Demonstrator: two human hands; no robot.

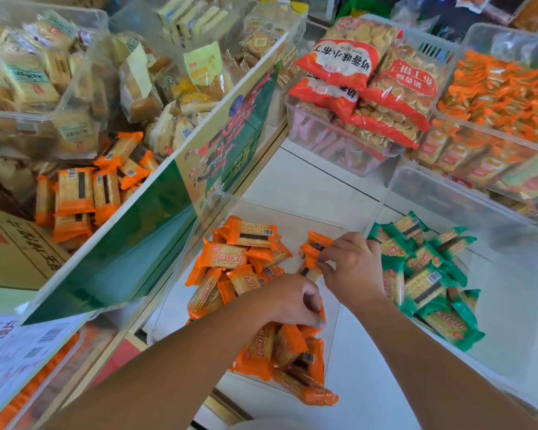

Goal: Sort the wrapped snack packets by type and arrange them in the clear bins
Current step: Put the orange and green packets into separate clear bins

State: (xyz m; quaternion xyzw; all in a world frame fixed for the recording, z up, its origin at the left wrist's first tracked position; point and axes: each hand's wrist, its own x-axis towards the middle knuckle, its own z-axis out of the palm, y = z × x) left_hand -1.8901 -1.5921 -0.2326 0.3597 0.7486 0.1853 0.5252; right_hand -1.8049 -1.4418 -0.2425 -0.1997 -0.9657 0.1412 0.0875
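Orange-wrapped cracker packets (230, 259) lie jumbled in one clear plastic bin (218, 200); green-wrapped cracker packets (423, 283) heap in the neighbouring clear bin (448, 187).

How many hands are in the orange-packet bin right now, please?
2: left hand grips orange packets at the near end; right hand pinches one farther back.

A green printed divider panel (156, 218) is standing tilted beside a brown cardboard box (16, 252); a barcoded paper sheet (16, 352) is lying near it.
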